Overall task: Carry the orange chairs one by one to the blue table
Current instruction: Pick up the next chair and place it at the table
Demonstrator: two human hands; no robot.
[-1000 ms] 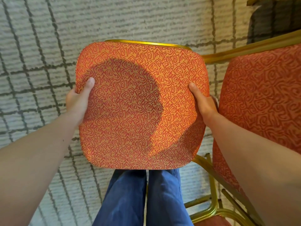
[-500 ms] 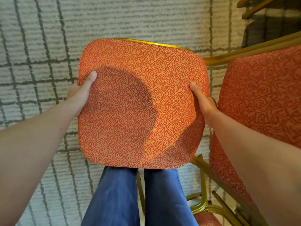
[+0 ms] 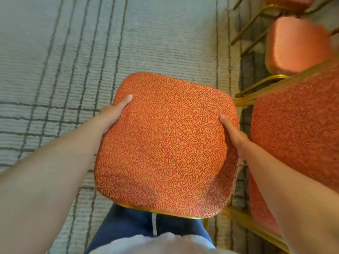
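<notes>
An orange chair with a swirl-patterned cushion and gold frame is held in front of my body, above the carpet. My left hand grips the cushion's left edge, thumb on top and fingers hidden underneath. My right hand grips the right edge the same way. The chair's legs are hidden below the cushion. The blue table is not in view.
A second orange chair stands close on the right, its gold frame almost touching the carried one. Further orange chairs stand at the upper right. Grey carpet with dark lines spreads to the left and ahead.
The view has tipped and swung, so the held chair now sits lower in the frame with its gold rim toward me. More chairs have come into view at the upper right. Both grips are unchanged.
</notes>
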